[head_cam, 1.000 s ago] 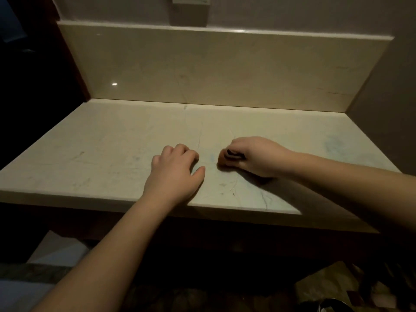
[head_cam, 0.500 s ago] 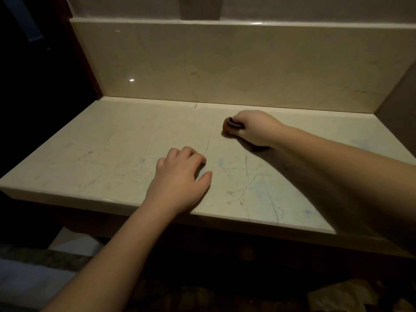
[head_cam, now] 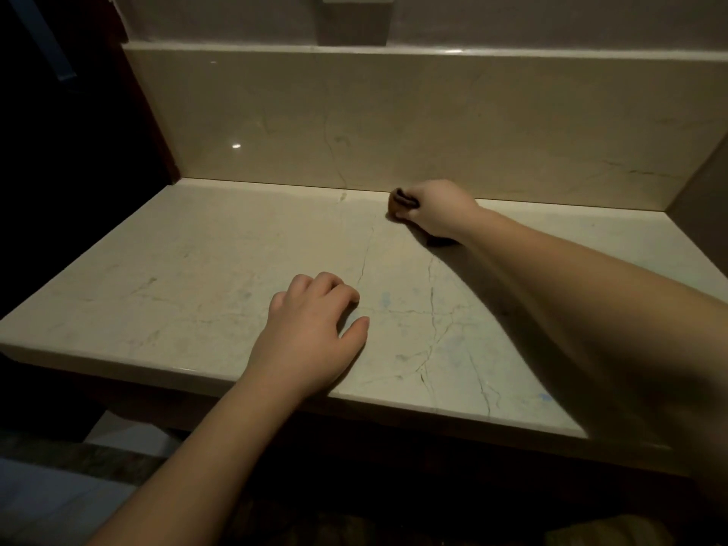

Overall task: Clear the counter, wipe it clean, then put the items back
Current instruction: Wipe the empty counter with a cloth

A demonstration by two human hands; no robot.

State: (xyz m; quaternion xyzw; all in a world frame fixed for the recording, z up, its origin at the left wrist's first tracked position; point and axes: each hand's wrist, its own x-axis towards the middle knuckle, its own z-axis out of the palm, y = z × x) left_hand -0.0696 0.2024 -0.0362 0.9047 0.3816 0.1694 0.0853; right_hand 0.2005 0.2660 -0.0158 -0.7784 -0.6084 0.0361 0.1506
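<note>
A pale marble counter (head_cam: 197,277) with thin dark veins and faint blue smudges fills the view. My right hand (head_cam: 441,208) reaches to the back of the counter, close to the backsplash, and is closed around a small bunched brown and dark cloth (head_cam: 398,201) pressed on the surface. Only the cloth's left end shows past my fingers. My left hand (head_cam: 311,333) rests palm down near the front edge, fingers curled and thumb apart, holding nothing.
A marble backsplash (head_cam: 433,120) rises behind the counter, and a side wall (head_cam: 705,183) closes its right end. A dark gap (head_cam: 59,151) lies left of the counter. A wall fitting (head_cam: 356,17) hangs above the backsplash. Dim floor shows below the front edge.
My right hand has slid the cloth from the middle of the counter away from me to the back edge by the backsplash. My left hand has stayed in place.
</note>
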